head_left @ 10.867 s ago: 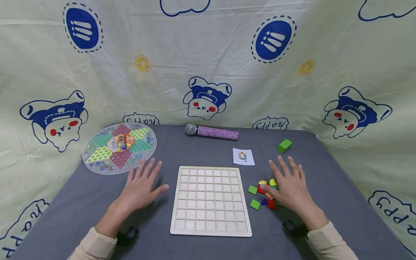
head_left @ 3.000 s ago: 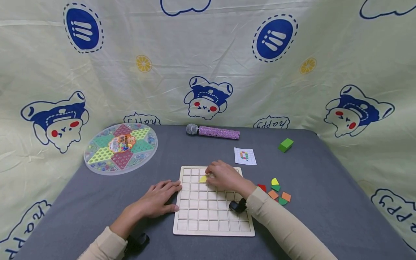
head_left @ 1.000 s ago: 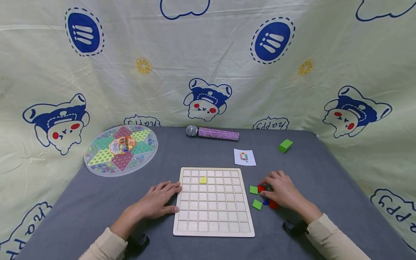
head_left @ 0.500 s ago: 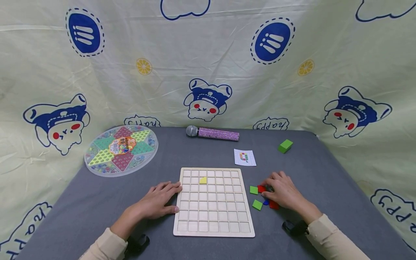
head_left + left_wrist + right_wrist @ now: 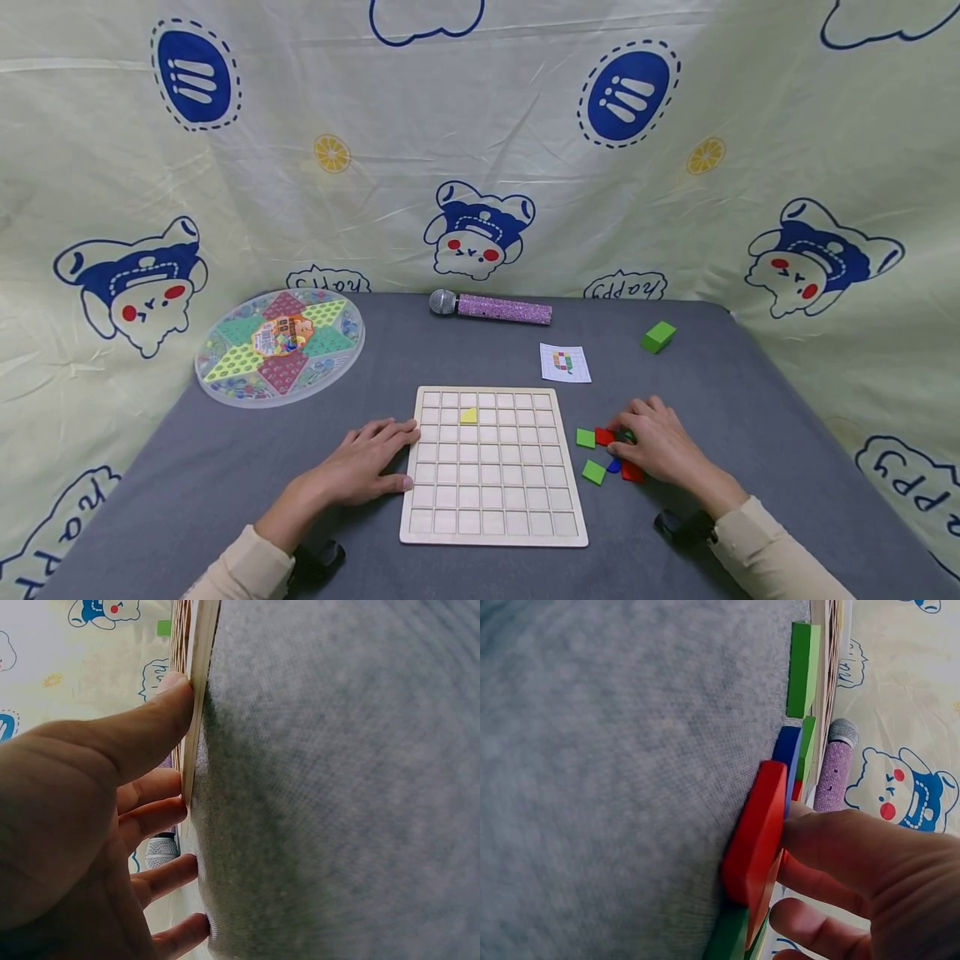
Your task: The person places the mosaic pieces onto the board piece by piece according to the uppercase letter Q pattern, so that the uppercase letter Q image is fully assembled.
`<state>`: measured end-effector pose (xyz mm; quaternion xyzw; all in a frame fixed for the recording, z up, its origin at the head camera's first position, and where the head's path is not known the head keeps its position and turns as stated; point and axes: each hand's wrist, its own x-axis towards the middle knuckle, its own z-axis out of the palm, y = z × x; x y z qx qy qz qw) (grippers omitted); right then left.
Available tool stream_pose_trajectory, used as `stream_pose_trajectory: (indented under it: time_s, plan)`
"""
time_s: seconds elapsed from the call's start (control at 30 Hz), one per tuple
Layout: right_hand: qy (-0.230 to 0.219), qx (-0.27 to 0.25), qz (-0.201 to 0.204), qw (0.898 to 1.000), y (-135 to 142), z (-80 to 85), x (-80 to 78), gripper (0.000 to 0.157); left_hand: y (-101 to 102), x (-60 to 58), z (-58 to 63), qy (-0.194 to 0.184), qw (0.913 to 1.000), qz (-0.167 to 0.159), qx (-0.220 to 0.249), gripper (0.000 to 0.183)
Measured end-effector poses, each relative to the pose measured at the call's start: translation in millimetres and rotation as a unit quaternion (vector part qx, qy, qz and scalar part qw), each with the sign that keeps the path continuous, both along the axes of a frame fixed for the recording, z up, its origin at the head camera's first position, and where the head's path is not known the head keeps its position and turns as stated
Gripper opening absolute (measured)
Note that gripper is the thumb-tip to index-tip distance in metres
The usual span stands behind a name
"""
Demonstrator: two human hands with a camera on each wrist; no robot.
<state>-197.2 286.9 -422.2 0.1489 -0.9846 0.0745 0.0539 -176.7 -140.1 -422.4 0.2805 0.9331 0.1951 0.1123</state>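
Observation:
My left hand [image 5: 371, 462] rests along the left edge of a pale wooden grid board [image 5: 491, 537], thumb and fingertips against its side. One yellow piece [image 5: 468, 416] with a curved side lies in a cell near the board's top. Right of the board, my right hand [image 5: 660, 437] reaches down over a small pile of coloured blocks, fingers bent. A dark green block [image 5: 625, 435] shows between thumb and index finger; whether they pinch it is hidden. Around it lie red blocks [image 5: 632, 472], a blue block [image 5: 614, 465] and light green squares [image 5: 586, 438].
A printed pattern card [image 5: 566, 364] lies behind the board. Farther back are a purple glitter microphone [image 5: 491, 307] and a green rectangular block [image 5: 658, 337]. A round Chinese checkers board [image 5: 279, 348] stands at the left rear, before the patterned curtain [image 5: 480, 108].
The right hand set the yellow piece in the grid, went back to the pile, and has just shifted slightly right. The left hand moved earlier to the board's edge and stays there.

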Motion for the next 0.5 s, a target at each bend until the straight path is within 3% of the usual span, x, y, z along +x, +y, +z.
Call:
stream_pose_trajectory:
  time_s: [0.5]
  plan:
    - [0.012, -0.004, 0.011, 1.000, 2.2, 5.4, 0.7, 0.022, -0.6, -0.6, -1.0, -0.002, 1.0000, -0.003, 0.001, 0.064]
